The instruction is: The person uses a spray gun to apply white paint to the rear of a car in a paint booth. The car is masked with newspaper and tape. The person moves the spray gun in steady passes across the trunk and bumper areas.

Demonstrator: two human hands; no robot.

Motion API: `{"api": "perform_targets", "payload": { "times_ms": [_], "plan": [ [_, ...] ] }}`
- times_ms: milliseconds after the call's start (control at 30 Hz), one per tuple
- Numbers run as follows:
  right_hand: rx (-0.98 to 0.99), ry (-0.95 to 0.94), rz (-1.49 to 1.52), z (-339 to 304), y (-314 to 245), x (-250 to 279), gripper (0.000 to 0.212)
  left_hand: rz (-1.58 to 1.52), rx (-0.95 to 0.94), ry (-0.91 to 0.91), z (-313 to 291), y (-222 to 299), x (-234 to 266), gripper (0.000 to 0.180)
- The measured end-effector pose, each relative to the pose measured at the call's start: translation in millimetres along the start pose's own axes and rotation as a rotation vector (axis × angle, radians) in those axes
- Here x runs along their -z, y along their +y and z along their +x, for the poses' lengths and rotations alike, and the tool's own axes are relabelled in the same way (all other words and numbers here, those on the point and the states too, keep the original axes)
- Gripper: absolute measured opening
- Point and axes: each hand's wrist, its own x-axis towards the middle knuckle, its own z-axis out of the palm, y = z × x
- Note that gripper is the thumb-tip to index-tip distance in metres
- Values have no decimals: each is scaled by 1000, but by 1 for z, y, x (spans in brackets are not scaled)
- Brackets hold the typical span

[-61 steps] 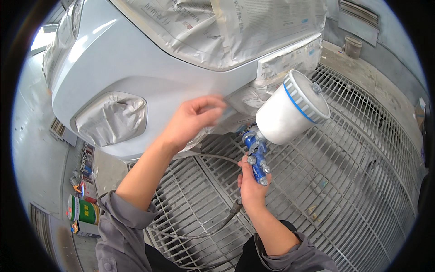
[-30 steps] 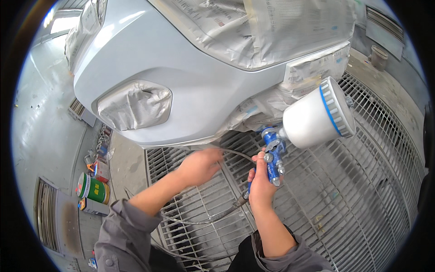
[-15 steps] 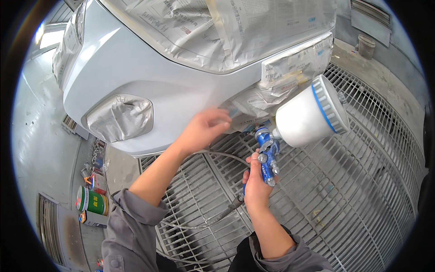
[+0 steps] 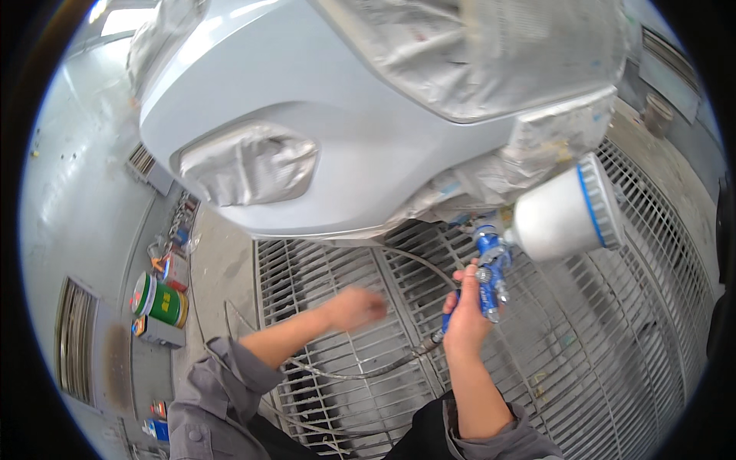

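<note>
My right hand (image 4: 468, 318) is wrapped round the handle of a blue spray gun (image 4: 489, 268). A white paint cup (image 4: 556, 215) with a blue ring and ribbed lid is joined to the gun and tilts out to the right. From the gun's grip an air hose (image 4: 383, 372) runs down and left over the floor grating. My left hand (image 4: 354, 308) hangs over the grating below the bumper, apart from everything, its fingers smeared by motion. Ahead is a pale car bumper (image 4: 368, 161), with masking paper (image 4: 249, 165) over its recess and more masking paper (image 4: 429, 57) above.
The metal floor grating (image 4: 583, 337) spreads under my arms. Along the left wall stand a green paint can (image 4: 161, 300), a grey rectangular tin (image 4: 157, 331) and a red container (image 4: 175, 271). A bucket (image 4: 658, 115) sits by the far right wall, below a vent.
My left hand has dropped from beside the bumper to over the grating. The view has shifted, so the car and the spray gun, still in my right hand, appear farther right.
</note>
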Motion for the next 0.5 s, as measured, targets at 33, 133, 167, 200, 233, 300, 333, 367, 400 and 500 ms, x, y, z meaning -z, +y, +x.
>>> {"api": "perform_targets", "payload": {
  "times_ms": [33, 133, 167, 200, 233, 300, 333, 367, 400, 500],
  "plan": [
    [-16, -12, 19, -4, -2, -4, 32, 67, 36, -119, -21, -22, -28, 35],
    [11, -67, -26, -28, 11, -19, 31, 280, 159, -468, -104, -35, -63, 40],
    [15, -83, -39, -35, 19, -23, 31, 329, 152, -596, -116, -38, -71, 41],
    [2, -92, -53, -46, 27, -27, 31, 268, 113, -588, -136, -37, -78, 41],
    [5, -115, -69, -56, 35, -34, 30, 207, 69, -557, -152, -38, -86, 40],
    [-23, -151, -132, -82, 54, -52, 29, 81, -59, -480, -186, -47, -109, 39],
    [-25, -166, -158, -92, 63, -60, 29, 25, -151, -420, -196, -52, -124, 38],
    [-8, -189, -196, -102, 76, -69, 28, -28, -243, -361, -203, -59, -131, 37],
    [-5, -212, -247, -114, 89, -77, 28, 26, -248, -440, -213, -58, -129, 37],
    [-4, -283, -390, -143, 118, -102, 30, 191, -349, -606, -231, -64, -123, 35]
  ]
}}
